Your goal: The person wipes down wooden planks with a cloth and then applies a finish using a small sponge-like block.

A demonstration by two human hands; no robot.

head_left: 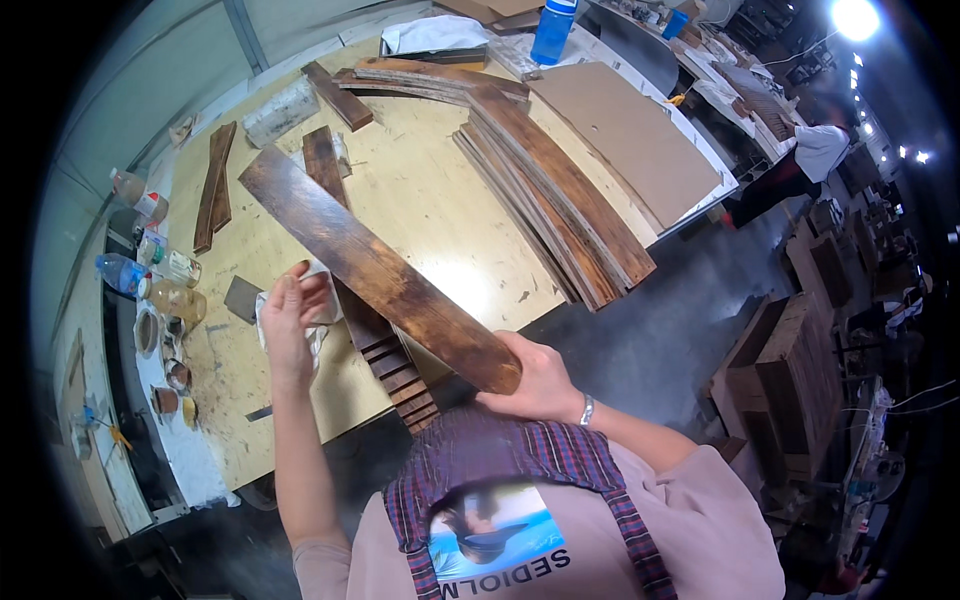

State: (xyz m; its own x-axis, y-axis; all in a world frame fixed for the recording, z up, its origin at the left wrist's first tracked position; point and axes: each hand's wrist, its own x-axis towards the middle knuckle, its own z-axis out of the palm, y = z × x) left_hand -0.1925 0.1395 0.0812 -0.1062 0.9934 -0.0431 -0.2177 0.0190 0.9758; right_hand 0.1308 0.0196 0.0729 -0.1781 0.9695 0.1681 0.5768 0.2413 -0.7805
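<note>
A long dark-stained wooden board (375, 265) slants across the middle of the view, raised above the table. My right hand (538, 380) is closed around its near end, thumb underneath and fingers along the edge. Beside the board's left edge, my left hand (290, 315) has its fingers bent around a crumpled white cloth (317, 338), apart from the board. Underneath lies another dark wooden piece (372, 335), partly covered, with a row of notches (404, 388) at its near end.
Stacked curved boards (540, 190) lie on the right of the pale table (420, 205), beside a brown flat sheet (630, 135). Several bottles and jars (175, 300) line the left edge. A blue bottle (553, 35) stands at the back. Another person (815, 155) works far right.
</note>
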